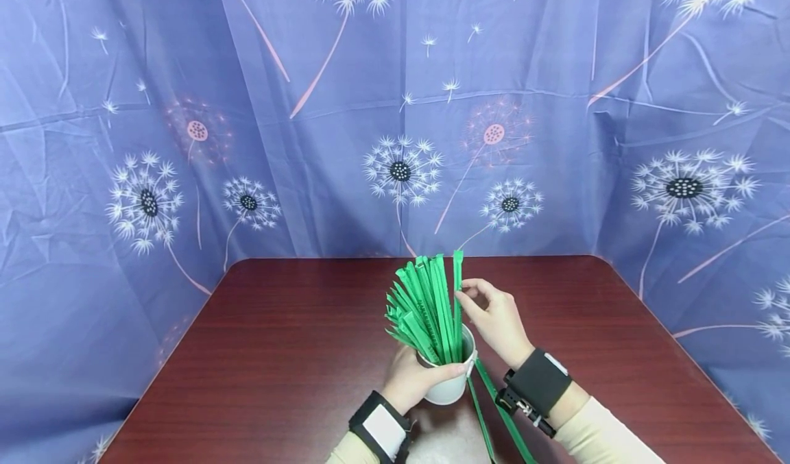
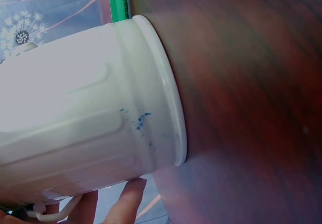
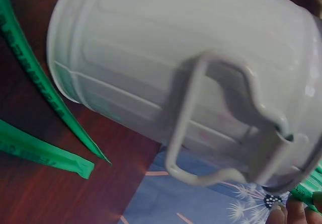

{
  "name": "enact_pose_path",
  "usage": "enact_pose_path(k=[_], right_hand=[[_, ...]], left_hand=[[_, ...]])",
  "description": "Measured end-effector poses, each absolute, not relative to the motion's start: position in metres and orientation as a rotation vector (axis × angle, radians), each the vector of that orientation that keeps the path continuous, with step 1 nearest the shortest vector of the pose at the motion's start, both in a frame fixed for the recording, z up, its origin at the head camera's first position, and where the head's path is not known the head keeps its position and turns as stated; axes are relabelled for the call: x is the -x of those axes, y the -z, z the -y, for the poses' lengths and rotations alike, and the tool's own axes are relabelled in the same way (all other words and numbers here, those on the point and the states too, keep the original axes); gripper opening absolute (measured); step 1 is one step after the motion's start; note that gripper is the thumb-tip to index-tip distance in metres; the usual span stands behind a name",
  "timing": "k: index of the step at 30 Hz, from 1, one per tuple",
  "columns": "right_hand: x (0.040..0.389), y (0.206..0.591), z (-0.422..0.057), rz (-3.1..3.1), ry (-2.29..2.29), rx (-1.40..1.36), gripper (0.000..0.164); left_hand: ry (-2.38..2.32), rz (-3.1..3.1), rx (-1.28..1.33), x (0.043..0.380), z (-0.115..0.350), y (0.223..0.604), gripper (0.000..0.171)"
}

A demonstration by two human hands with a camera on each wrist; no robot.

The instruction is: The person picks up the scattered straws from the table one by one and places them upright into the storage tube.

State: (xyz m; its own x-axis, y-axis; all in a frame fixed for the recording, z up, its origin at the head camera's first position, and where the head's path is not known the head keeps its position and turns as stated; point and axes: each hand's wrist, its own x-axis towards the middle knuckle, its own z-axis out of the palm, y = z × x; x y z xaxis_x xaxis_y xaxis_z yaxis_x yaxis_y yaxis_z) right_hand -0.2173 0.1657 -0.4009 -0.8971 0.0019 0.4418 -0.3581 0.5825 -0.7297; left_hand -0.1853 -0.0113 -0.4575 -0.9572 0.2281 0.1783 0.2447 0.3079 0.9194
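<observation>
A white metal pail (image 1: 446, 392) stands above the near middle of the table, with many long green wrapped sticks (image 1: 422, 306) fanned upward out of it. My left hand (image 1: 409, 380) grips the pail from the left, thumb across its front. In the left wrist view, fingertips (image 2: 128, 199) show beyond the pail's smooth wall (image 2: 75, 103), which has small blue marks. My right hand (image 1: 501, 320) pinches one upright green stick (image 1: 458, 272) at the right of the bunch; its lower end is inside the pail. The right wrist view shows the pail's wire handle (image 3: 187, 116).
Two loose green sticks lie on the table right of the pail, a thin one (image 1: 480, 419) and a wider one (image 1: 509, 419). The dark red wooden table (image 1: 278, 354) ends at a blue dandelion-print curtain (image 1: 333, 176) behind and at both sides.
</observation>
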Motion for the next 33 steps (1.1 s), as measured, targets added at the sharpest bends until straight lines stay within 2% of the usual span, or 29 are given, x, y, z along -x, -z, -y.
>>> enact_pose_path(k=[13, 22, 28, 33], right_hand=[[0.219, 0.408, -0.163, 2.489, -1.217, -0.306, 0.022], [0.222, 0.413, -0.172, 2.499, -1.369, -0.126, 0.039], [0.227, 0.43, -0.187, 2.608, -1.252, -0.083, 0.025], [0.226, 0.445, -0.194, 2.827, -1.151, -0.051, 0.029]], left_hand=[[1.779, 2.535, 0.485, 0.187, 0.012, 0.457, 0.07], [1.749, 2.534, 0.486, 0.186, 0.012, 0.458, 0.067], [1.73, 2.548, 0.471, 0.186, 0.011, 0.459, 0.065], [1.699, 2.567, 0.472, 0.186, 0.011, 0.459, 0.065]])
